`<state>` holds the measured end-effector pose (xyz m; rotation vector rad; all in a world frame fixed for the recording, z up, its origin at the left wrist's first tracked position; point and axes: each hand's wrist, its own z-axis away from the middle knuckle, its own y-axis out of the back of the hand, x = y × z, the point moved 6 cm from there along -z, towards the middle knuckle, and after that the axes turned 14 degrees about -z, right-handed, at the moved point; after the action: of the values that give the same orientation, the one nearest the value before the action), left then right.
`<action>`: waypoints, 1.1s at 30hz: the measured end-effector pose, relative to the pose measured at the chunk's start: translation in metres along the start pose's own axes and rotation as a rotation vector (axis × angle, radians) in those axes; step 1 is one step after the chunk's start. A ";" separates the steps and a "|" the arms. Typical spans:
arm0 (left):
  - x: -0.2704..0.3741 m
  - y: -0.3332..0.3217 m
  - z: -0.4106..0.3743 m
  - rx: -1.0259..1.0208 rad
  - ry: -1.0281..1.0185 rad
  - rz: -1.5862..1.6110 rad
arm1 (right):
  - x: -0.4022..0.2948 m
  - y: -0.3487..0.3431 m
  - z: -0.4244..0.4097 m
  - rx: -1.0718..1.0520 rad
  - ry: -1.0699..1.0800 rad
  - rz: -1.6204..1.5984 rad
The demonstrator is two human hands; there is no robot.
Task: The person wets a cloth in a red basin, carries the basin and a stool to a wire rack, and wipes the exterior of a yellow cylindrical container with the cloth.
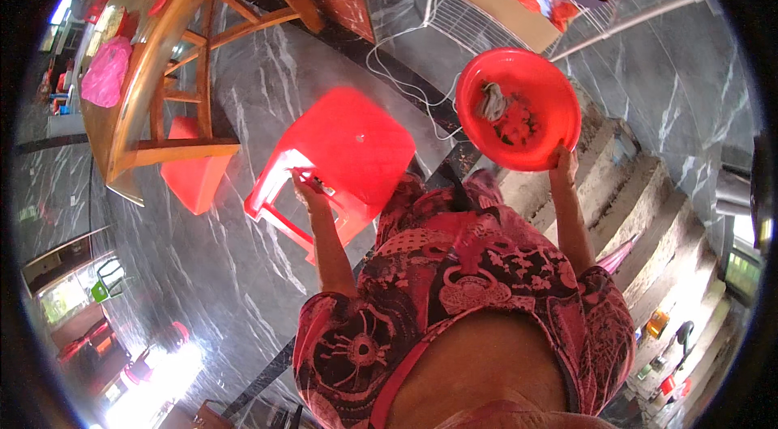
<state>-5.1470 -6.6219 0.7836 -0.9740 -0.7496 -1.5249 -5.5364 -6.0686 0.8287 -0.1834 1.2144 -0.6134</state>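
Note:
My left hand (pixel 311 187) grips a red plastic stool (pixel 349 131) by its side, near the opening between its legs. The stool's flat top faces up towards me. In my right hand (pixel 564 163) is the near rim of a round red plastic basin (pixel 553 101). Inside the basin lie a crumpled greyish cloth (pixel 492 102) and what looks like a printed flower pattern on its bottom. The basin is to the right of the stool, held apart from it, beside the top of the visible steps. My fingers under the basin's rim are partly hidden.
Concrete steps (pixel 644 204) run along the right. A wooden table (pixel 137 64) with a pink plastic bag (pixel 108 72) stands at left, another red stool (pixel 197 180) beneath it. A white wire rack (pixel 468 16) is ahead. A white cable (pixel 398 79) trails over the grey floor (pixel 243 271).

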 end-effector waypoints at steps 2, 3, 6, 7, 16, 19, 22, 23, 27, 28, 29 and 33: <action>0.005 0.009 -0.026 0.077 0.071 0.046 | 0.016 -0.048 -0.028 -0.124 -0.012 -0.018; 0.013 0.008 -0.031 0.057 0.062 0.049 | 0.027 -0.073 -0.033 -0.100 -0.017 -0.019; 0.034 0.017 -0.030 0.003 0.052 0.082 | 0.060 -0.141 -0.040 -0.047 -0.087 0.057; 0.035 0.025 -0.032 -0.018 0.059 0.109 | 0.076 -0.155 -0.052 -0.135 -0.101 0.031; 0.064 0.043 0.009 0.017 -0.110 0.256 | 0.167 -0.283 -0.104 -0.418 0.027 0.386; 0.101 0.034 0.047 0.260 -0.145 0.238 | 0.174 -0.326 -0.058 -0.481 -0.065 0.113; 0.097 0.036 0.051 0.353 -0.158 0.318 | 0.159 -0.345 -0.040 -0.480 -0.130 0.155; 0.097 0.034 0.050 0.354 -0.175 0.362 | 0.153 -0.356 -0.041 -0.528 -0.157 0.113; 0.048 0.043 0.013 0.156 -0.242 0.288 | 0.155 -0.334 -0.091 -0.642 -0.040 0.156; 0.028 0.060 0.003 0.205 -0.182 0.269 | 0.155 -0.320 -0.101 -0.582 -0.099 0.223; 0.014 0.070 -0.002 0.246 -0.119 0.250 | 0.154 -0.303 -0.112 -0.518 -0.157 0.286; 0.043 0.086 0.021 0.353 -0.160 0.311 | 0.121 -0.284 -0.112 -0.461 -0.138 0.171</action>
<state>-5.0604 -6.6383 0.8271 -0.9020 -0.8989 -1.0129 -5.7107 -6.3469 0.8166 -0.4953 1.2084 -0.1608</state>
